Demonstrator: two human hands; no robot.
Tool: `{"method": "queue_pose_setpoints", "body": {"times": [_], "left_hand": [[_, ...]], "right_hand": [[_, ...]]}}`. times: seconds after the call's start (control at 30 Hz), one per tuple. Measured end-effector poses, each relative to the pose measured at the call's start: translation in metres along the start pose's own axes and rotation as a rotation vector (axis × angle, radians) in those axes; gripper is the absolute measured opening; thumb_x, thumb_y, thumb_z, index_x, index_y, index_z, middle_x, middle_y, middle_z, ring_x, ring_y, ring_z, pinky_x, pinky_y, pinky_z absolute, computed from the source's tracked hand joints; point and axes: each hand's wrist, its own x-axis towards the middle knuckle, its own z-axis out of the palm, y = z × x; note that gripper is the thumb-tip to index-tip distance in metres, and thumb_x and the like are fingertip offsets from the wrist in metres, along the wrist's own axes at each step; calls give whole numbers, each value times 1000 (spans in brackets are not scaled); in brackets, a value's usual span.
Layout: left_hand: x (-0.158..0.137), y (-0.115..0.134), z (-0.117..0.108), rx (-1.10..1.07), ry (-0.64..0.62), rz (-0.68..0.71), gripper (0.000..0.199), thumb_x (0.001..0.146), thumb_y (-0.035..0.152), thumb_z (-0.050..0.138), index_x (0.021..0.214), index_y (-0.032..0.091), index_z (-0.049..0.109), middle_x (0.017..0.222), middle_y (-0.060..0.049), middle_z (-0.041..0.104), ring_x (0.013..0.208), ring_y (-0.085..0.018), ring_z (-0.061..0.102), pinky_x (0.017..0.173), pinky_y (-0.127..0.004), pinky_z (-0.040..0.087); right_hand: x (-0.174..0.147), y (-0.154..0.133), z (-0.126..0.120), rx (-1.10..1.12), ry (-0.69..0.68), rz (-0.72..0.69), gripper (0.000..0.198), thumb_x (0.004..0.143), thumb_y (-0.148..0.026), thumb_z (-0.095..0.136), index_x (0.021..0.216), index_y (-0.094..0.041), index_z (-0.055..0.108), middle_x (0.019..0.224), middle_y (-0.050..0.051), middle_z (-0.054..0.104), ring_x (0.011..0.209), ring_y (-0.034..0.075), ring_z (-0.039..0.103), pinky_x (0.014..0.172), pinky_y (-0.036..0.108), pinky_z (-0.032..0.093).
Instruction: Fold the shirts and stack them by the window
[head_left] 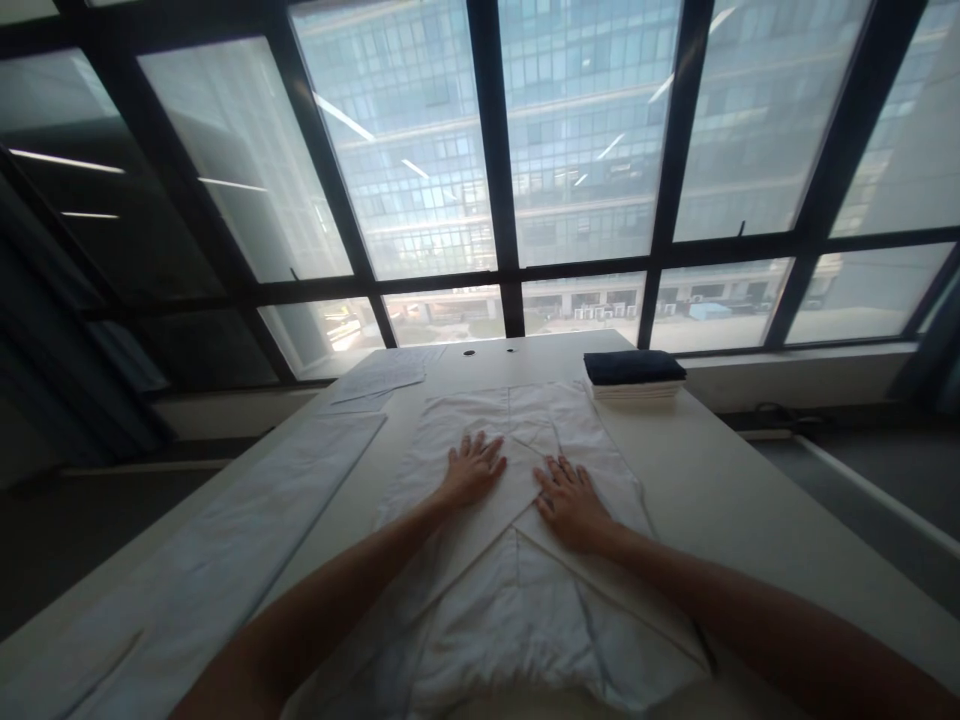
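Observation:
A white garment lies spread over the middle of the table, with folded edges meeting in a point near its centre. My left hand rests flat on its left half, fingers spread. On the right half, my right hand lies palm down with its fingers apart. Neither hand grips the cloth. The near end of the garment bunches close to my body, and the exact kind of garment cannot be made out.
A folded stack with a dark cloth above white ones stands at the table's far right. Long white cloth lies along the left side, with pale sheets beyond it. Large windows rise behind the white table.

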Motion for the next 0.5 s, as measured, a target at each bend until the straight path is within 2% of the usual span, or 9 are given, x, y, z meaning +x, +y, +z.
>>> {"method": "queue_pose_setpoints", "body": {"times": [0.17, 0.27, 0.4, 0.5], "left_hand": [[14, -7, -14, -19, 28, -60, 63, 103, 56, 22, 158, 26, 27, 167, -14, 20, 153, -37, 16, 116, -64, 22], [18, 5, -14, -38, 94, -82, 59, 103, 54, 27, 153, 24, 36, 164, -16, 29, 152, -35, 21, 116, -63, 23], [12, 52, 1, -129, 142, 198, 66, 97, 62, 43, 152, 25, 41, 158, -15, 40, 150, -33, 29, 121, -53, 22], [8, 89, 8, -230, 130, 304, 73, 91, 58, 55, 153, 22, 41, 155, -16, 45, 145, -36, 37, 121, -52, 24]], "right_hand": [[4, 13, 1, -52, 75, 120, 61, 101, -42, 40, 156, -18, 37, 165, 16, 25, 152, 31, 21, 121, 47, 17], [5, 17, 1, -68, 96, 155, 63, 100, -41, 40, 157, -13, 35, 163, 18, 29, 152, 31, 21, 121, 48, 18], [9, 20, 4, -31, 68, 134, 60, 101, -30, 32, 157, -10, 33, 162, 17, 31, 152, 30, 24, 122, 51, 18], [14, 24, 6, 87, 104, 112, 68, 91, -13, 32, 158, -10, 30, 162, 14, 33, 152, 26, 25, 122, 50, 19]]}}
